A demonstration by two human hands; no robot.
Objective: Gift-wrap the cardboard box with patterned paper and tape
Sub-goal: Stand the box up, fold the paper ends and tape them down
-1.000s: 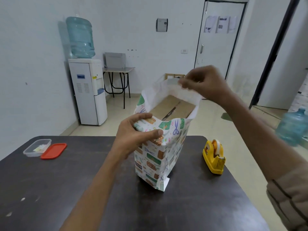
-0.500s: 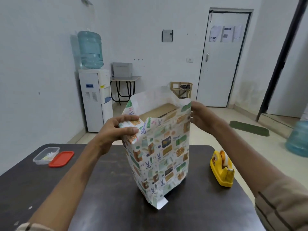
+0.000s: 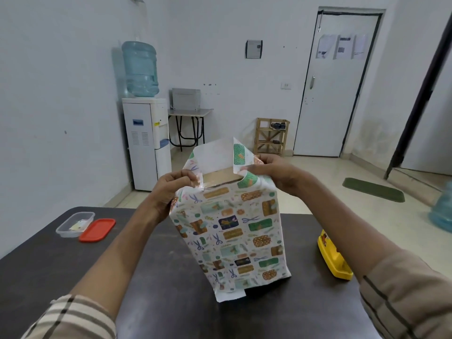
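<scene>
now both hands, left hand (image 3: 171, 189) and right hand (image 3: 274, 172), pinch the paper (image 3: 232, 231) (earlier right was raised).

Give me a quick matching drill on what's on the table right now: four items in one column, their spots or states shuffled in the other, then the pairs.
Items:
1. Tape dispenser
2. Red lid
3. Box
4. Clear tub

Places or states:
A. Upright at the table's middle, top still uncovered
B. Far left, open, something pale inside
C. Right side of the table, yellow
D. Flat on the table beside the tub

Pairs: 1-C, 2-D, 3-A, 4-B
</scene>
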